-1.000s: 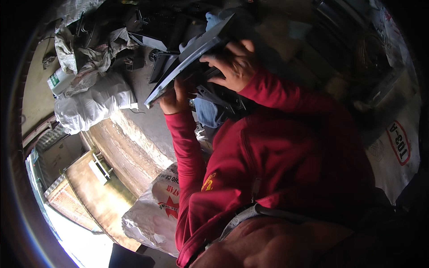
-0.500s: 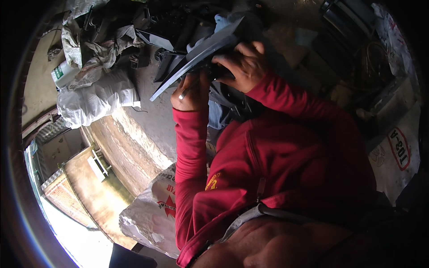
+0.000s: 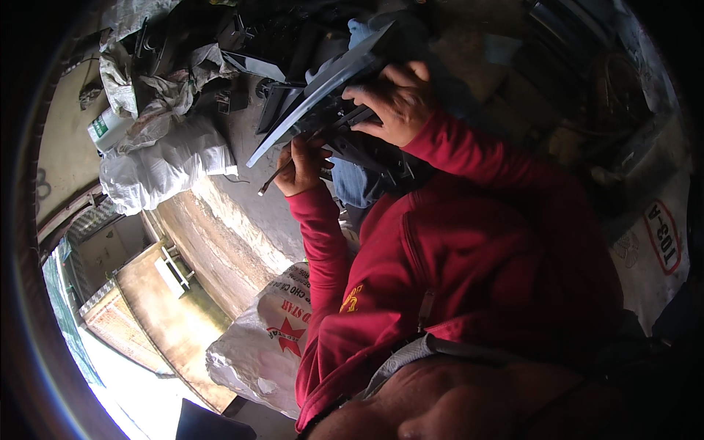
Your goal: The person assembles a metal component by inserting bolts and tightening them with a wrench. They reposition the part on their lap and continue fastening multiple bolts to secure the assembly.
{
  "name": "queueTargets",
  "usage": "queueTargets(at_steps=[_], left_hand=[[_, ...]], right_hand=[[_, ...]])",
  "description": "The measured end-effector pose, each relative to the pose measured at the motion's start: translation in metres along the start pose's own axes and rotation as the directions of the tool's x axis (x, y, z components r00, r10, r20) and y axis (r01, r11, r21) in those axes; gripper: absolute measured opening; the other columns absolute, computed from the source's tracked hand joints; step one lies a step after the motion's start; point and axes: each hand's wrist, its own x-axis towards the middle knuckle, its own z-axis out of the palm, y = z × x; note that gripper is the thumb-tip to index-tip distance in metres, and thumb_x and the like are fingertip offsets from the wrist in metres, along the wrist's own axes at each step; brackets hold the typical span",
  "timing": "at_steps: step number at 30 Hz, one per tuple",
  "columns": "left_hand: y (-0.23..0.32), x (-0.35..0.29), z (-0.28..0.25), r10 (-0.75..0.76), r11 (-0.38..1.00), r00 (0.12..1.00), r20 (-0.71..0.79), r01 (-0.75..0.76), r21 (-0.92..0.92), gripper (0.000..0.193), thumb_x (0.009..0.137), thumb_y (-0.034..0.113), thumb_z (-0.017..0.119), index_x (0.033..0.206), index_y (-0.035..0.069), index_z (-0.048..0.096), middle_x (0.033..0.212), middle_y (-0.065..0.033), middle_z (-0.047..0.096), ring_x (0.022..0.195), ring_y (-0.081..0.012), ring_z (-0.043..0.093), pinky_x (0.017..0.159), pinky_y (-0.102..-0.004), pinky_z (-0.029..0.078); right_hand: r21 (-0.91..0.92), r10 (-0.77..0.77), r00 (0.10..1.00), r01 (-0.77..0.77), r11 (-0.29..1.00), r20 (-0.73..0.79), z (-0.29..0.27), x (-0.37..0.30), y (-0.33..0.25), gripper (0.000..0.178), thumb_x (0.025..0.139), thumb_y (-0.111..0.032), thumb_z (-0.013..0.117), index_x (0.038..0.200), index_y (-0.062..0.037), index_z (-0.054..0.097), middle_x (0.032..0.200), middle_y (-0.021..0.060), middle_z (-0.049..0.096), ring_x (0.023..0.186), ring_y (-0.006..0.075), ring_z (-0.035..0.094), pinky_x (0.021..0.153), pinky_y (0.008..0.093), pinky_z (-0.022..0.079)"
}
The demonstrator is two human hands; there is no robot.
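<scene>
A wide flat panel, pale along its edge and dark on the side toward me, stands tilted in front of me. My right hand is closed on its dark inner side, fingers bent over dark parts there. Low at the panel's left end, my left hand pinches a thin dark rod whose pale tip sticks out toward the lower left. The rod's other end is lost in shadow by the panel. Below both hands lies a black frame-like part over blue cloth.
Left of the panel sit a white wrapped bundle, crumpled sacks and a white container. More dark panels lie beyond. A printed white sack stands by my left arm, another at far right.
My left hand has shifted down and slightly left, away from the panel's middle, and more of the rod now shows. The right hand and panel have hardly moved.
</scene>
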Motion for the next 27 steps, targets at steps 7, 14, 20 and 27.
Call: queueTargets(at_steps=[7,14,20,27], left_hand=[[0.036,0.005,0.028,0.398,0.688,0.894,0.205,-0.439,0.578,0.021,0.092,0.018,0.057,0.090,-0.002,0.065,0.068,-0.0073,0.066,0.058,-0.0136,0.064,0.050,-0.0253,0.048],[0.048,0.013,0.047,0.412,0.287,0.800,0.437,-0.569,0.770,0.014,0.081,0.024,0.066,0.091,0.015,0.067,0.074,-0.0105,0.066,0.063,-0.0292,0.065,0.052,-0.0375,0.051],[0.026,0.020,0.023,0.024,0.996,0.971,0.240,-0.044,0.076,0.027,0.092,0.022,0.057,0.099,-0.003,0.063,0.073,-0.0079,0.066,0.054,-0.0133,0.060,0.046,-0.0257,0.048],[0.030,-0.004,0.024,0.135,0.990,0.991,-0.025,-0.134,0.037,0.027,0.092,0.023,0.059,0.087,-0.003,0.061,0.069,-0.0104,0.065,0.053,-0.0133,0.060,0.048,-0.0242,0.048]], right_hand=[[0.031,0.007,1.000,-0.008,1.000,0.025,-0.002,0.001,-0.003,0.051,0.060,-0.033,0.080,0.106,-0.0256,0.058,0.089,-0.0104,0.062,0.087,0.0127,0.053,0.082,0.0381,0.029],[0.018,0.005,0.994,-0.007,1.000,0.107,-0.003,-0.001,-0.003,0.056,0.064,-0.032,0.077,0.115,-0.0235,0.055,0.093,-0.0046,0.065,0.100,0.0187,0.053,0.085,0.0418,0.031],[-0.007,0.004,0.999,-0.004,1.000,0.040,0.002,-0.001,0.000,0.056,0.055,-0.032,0.082,0.105,-0.0254,0.059,0.095,-0.0105,0.064,0.093,0.0134,0.053,0.085,0.0382,0.030],[0.022,-0.017,0.999,0.018,1.000,-0.042,0.000,0.000,0.002,0.050,0.059,-0.036,0.081,0.103,-0.0253,0.059,0.085,-0.0131,0.060,0.083,0.0105,0.052,0.083,0.0361,0.030]])
